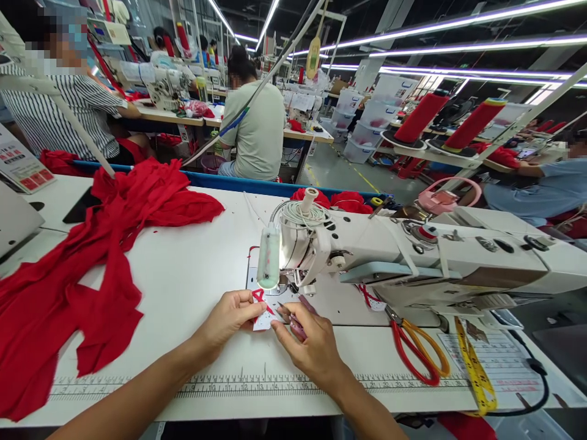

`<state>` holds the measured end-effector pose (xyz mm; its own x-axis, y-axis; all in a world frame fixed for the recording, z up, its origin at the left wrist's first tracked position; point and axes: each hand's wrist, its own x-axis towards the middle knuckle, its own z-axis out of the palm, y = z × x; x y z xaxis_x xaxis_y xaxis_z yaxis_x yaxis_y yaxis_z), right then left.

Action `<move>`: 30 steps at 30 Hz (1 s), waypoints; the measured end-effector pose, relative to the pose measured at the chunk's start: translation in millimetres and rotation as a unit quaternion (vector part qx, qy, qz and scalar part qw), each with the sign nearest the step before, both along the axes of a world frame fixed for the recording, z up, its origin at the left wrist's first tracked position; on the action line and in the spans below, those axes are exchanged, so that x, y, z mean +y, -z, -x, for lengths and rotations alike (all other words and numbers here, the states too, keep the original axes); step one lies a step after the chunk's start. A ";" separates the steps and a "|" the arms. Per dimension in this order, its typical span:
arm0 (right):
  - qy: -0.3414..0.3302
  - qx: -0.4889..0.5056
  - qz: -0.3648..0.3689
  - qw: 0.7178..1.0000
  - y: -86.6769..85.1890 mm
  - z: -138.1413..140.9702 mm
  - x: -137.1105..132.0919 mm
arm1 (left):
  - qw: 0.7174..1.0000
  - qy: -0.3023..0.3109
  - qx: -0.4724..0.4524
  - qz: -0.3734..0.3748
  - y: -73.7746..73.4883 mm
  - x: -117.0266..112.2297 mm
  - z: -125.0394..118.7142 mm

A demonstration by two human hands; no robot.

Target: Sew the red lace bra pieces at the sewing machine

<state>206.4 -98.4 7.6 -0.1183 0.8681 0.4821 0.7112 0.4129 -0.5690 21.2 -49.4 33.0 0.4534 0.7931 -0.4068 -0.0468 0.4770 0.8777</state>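
Between thumb and fingers, my left hand [236,311] pinches a small white piece with red strips [263,319], in front of the sewing machine's needle area. My right hand [309,342] is closed around purple-handled thread snips [298,329], whose dark pointed tip is at the right edge of the white piece. My right thumb and fingertips come close to that piece; whether they touch it I cannot tell. The sewing machine [367,244] stands just beyond both hands, its lit needle end above them.
Red fabric [114,244] is heaped on the left of the table. Orange-and-red scissors [415,351], a yellow tape measure [474,366] and a printed sheet [513,366] lie at right. A ruler scale [266,386] runs along the front edge. Other people sit at machines beyond.
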 end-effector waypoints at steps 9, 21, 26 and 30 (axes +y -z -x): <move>-0.044 -0.035 -0.036 0.998 1.3 -0.7 0.7 | 0.998 0.059 0.012 -0.012 0.9 -2.0 -0.2; -0.062 -0.001 -0.032 0.998 0.3 1.5 2.1 | 0.993 0.103 0.040 -0.028 1.3 -2.7 -3.2; -0.065 -0.011 -0.044 0.997 0.2 -0.3 1.0 | 0.989 0.136 0.046 -0.020 2.7 -0.9 1.1; -0.068 -0.030 -0.059 0.995 -1.3 -1.7 -1.2 | 0.986 0.157 0.054 -0.017 0.7 0.4 5.2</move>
<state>208.2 -99.6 8.9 -0.2627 0.7795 0.5687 0.6761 0.5692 -0.4680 16.0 -49.1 32.4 0.6341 0.6350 -0.4412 0.1926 0.4229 0.8855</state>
